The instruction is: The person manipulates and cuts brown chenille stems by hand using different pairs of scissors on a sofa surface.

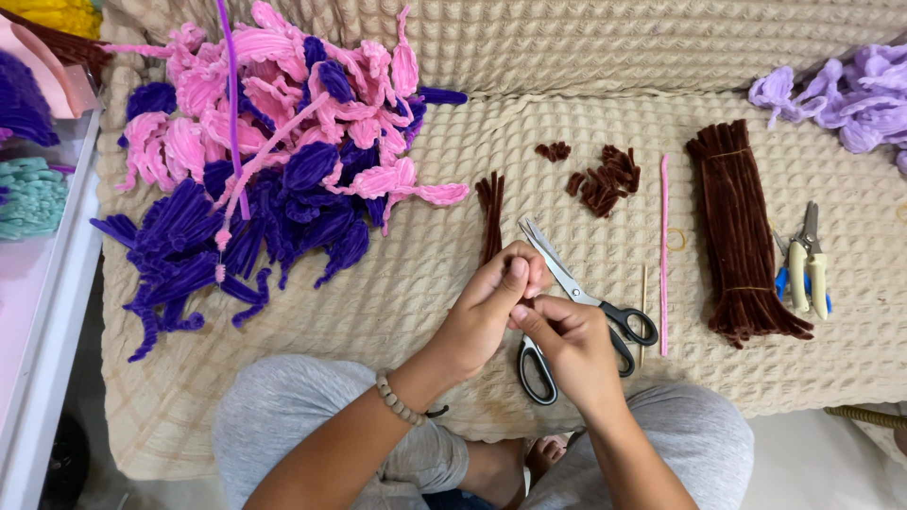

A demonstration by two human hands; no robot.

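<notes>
My left hand [491, 307] and right hand [564, 340] meet fingertip to fingertip, pinching something too small to make out. Beneath them lie open scissors [586, 302]; just beyond, a few brown pipe cleaners [490, 215], then cut brown bits [601, 181], with the thick brown bundle [742, 231] farther right.

Blanket [397, 293]: pipe-cleaner flower heap [274, 142] far left; short stem bunch [490, 215] centre; scissors [586, 302] right of it; cut pieces [605, 179] behind scissors; single pipe cleaner [663, 255], long pipe-cleaner bundle [742, 236], snips [805, 264] further right.
</notes>
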